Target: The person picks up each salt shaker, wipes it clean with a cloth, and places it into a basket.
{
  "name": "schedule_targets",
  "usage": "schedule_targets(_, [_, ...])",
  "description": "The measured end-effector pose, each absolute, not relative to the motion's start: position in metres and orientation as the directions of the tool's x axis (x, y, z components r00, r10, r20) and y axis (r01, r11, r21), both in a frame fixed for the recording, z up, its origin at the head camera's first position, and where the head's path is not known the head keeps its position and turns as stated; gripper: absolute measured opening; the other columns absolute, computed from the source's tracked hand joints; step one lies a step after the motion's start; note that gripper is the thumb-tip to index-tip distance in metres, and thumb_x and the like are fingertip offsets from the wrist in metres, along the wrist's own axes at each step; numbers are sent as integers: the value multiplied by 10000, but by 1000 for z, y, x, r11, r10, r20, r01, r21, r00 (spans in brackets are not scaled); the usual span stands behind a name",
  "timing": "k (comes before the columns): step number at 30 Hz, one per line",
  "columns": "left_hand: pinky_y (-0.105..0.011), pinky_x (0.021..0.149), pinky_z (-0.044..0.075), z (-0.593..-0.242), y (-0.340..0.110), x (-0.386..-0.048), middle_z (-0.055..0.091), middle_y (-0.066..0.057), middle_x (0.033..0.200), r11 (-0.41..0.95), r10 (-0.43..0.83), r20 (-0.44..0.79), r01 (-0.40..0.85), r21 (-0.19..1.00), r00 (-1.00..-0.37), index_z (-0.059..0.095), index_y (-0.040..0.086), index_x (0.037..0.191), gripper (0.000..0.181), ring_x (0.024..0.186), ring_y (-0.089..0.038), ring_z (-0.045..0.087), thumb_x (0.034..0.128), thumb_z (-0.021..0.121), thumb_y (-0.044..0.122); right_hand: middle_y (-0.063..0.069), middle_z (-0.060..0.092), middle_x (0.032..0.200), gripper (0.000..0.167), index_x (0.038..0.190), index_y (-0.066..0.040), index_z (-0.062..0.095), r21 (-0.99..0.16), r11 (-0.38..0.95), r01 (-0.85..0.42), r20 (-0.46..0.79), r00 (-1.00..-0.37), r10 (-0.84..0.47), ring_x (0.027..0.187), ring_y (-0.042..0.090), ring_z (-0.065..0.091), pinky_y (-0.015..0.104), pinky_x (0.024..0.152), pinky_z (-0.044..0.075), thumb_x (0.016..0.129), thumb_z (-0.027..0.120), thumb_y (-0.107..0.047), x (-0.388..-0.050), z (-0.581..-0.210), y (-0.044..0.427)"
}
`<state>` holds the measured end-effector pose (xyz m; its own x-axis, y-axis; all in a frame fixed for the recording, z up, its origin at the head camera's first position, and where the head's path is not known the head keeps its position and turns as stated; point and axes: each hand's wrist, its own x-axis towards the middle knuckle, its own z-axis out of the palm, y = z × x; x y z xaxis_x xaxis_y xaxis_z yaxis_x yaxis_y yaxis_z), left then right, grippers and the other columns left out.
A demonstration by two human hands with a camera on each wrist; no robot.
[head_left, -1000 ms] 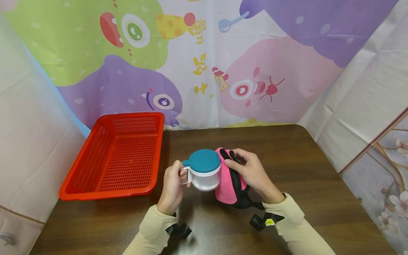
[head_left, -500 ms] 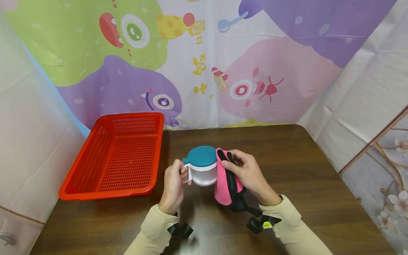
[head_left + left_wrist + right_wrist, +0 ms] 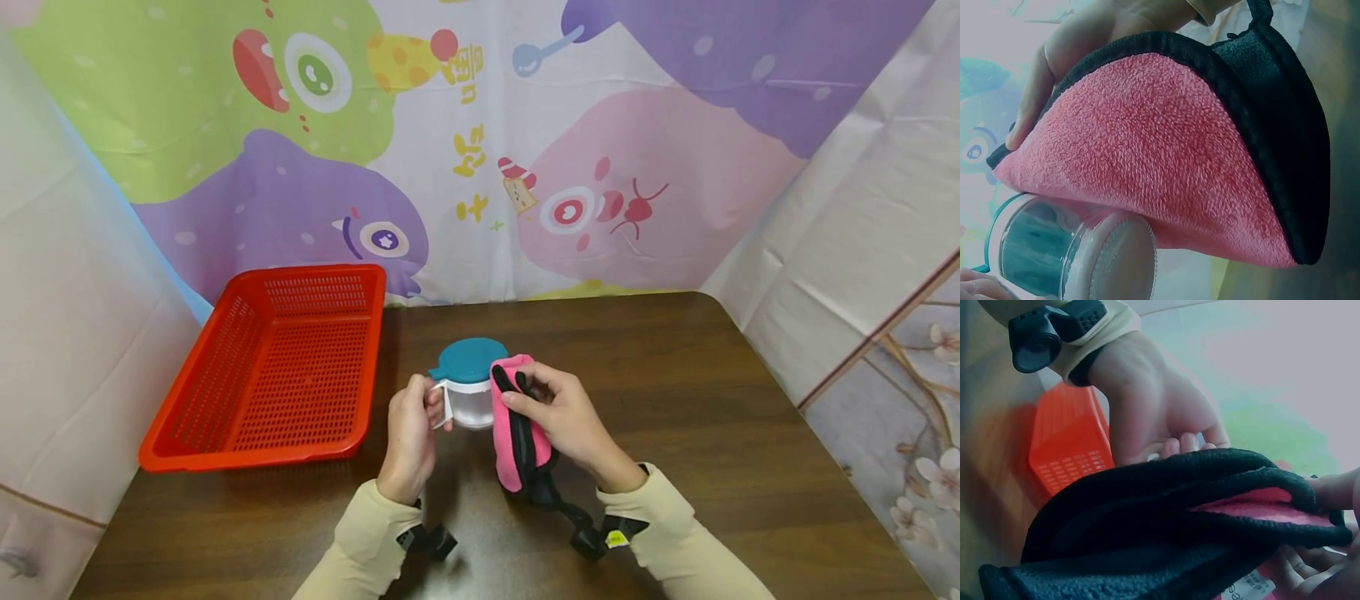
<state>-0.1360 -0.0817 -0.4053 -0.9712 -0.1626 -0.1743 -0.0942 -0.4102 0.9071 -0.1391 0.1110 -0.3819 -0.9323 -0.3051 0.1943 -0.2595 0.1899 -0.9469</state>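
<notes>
In the head view my left hand (image 3: 409,437) grips the white handle of a clear jar with a teal lid (image 3: 472,360), held above the table. My right hand (image 3: 566,415) pinches the upper edge of a folded pink cloth with black trim (image 3: 510,446), its thumb on the near side. The cloth covers the jar's right side. In the left wrist view the fuzzy pink cloth (image 3: 1147,144) lies against the jar's wall (image 3: 1041,244). The right wrist view shows the cloth's black edging (image 3: 1147,506) folded over, with a white tag; the jar is hidden behind it.
A red plastic basket (image 3: 300,375) with slotted sides stands at the left of the brown wooden table (image 3: 675,392). A printed cartoon curtain (image 3: 480,150) hangs along the back edge. Pale cloth walls rise at both sides.
My right hand and the cloth have moved left, covering more of the jar's right side. The jar has shifted slightly up and left, while my left hand keeps its grip on the handle.
</notes>
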Motion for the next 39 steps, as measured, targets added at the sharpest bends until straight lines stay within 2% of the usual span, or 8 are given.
schedule_targets(16, [-230,495,377,-404,-83,-135,339,37,562,-440,-192,-176,-76,895,-965,412,115,611,313,515,-120,304,918,353,139,207,642,911,202,1038,34,650,-948,189,-255,178,-920,-350,709,128,567,232,634,528,870,682,-72,-136,-388,105])
schedule_targets(30, [-230,480,367,-403,-85,-134,315,49,528,-458,-193,-159,-54,887,-968,365,129,573,324,479,-100,281,896,345,114,155,605,833,185,1026,24,662,-936,220,-275,211,-939,-273,681,106,503,205,611,442,868,684,-70,-139,-388,111])
schedule_targets(39, [-231,490,378,-403,-87,-133,326,42,542,-447,-169,-152,-62,892,-974,364,133,577,326,498,-108,297,901,346,103,166,618,886,209,1063,21,659,-941,240,-240,180,-953,-245,741,140,529,210,651,475,887,668,-90,-144,-387,117])
